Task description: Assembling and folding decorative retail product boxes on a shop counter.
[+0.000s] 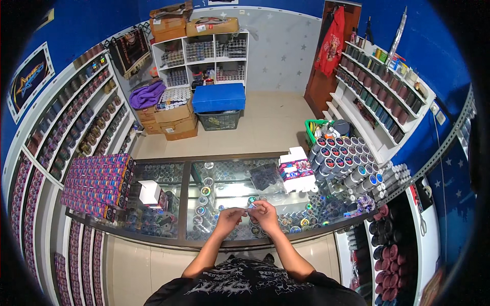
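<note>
Over the glass display counter (224, 176), my left hand (230, 220) and my right hand (265, 216) are close together, fingertips nearly meeting. Both are closed in a pinch. Whatever lies between the fingers is too small to make out. Beneath and around them, round spools with shiny labels (306, 222) show through and on the glass. A dark packet in clear plastic (265, 177) lies beyond my hands. To its right is a printed box with white flaps (297, 171). Left of my hands stands an opened small box (151, 195) with a white lid.
A block of stacked purple printed boxes (97, 183) covers the counter's left end. Stacked cylindrical spools (337, 158) fill the right end, near a green basket (310, 133). Shelves of spools line both side walls. Beyond the counter sit a blue bin lid (219, 97) and cardboard boxes (176, 125).
</note>
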A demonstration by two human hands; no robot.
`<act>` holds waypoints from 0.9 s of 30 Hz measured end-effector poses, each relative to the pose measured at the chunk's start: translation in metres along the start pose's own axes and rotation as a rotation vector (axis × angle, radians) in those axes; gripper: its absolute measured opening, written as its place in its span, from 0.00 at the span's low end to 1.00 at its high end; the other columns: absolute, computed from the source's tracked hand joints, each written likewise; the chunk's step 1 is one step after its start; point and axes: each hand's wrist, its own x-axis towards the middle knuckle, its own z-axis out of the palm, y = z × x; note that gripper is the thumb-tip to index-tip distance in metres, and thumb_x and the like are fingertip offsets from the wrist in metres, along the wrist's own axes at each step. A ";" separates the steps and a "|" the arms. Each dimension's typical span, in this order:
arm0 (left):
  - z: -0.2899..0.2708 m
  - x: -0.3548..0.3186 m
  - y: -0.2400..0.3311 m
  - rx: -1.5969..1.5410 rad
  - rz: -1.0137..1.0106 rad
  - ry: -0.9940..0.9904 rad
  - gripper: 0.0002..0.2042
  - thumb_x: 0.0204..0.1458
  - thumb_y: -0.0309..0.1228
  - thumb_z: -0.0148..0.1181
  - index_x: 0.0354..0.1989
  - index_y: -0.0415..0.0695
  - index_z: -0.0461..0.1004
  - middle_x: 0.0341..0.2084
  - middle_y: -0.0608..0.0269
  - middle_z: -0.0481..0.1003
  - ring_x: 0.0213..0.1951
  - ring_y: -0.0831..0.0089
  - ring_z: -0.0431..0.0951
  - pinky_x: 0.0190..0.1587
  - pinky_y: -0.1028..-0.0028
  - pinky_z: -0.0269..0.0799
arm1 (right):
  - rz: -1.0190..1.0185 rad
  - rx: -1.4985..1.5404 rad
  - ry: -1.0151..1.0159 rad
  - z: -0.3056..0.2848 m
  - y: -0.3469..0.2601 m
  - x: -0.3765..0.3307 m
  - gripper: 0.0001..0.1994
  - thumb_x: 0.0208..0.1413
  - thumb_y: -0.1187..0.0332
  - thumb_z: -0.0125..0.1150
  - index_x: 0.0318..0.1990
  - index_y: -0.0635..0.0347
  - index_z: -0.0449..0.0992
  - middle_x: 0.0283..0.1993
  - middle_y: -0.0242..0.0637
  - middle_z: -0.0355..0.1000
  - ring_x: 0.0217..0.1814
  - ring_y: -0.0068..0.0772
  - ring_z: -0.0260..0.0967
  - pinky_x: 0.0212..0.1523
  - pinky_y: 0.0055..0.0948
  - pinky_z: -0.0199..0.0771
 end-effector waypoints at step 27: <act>-0.053 0.002 0.018 0.364 0.197 -0.209 0.07 0.57 0.30 0.57 0.34 0.39 0.77 0.25 0.67 0.77 0.29 0.80 0.72 0.35 0.76 0.69 | 0.056 0.188 -0.155 0.029 -0.021 -0.007 0.14 0.43 0.88 0.63 0.38 0.64 0.73 0.29 0.29 0.72 0.29 0.19 0.71 0.32 0.19 0.72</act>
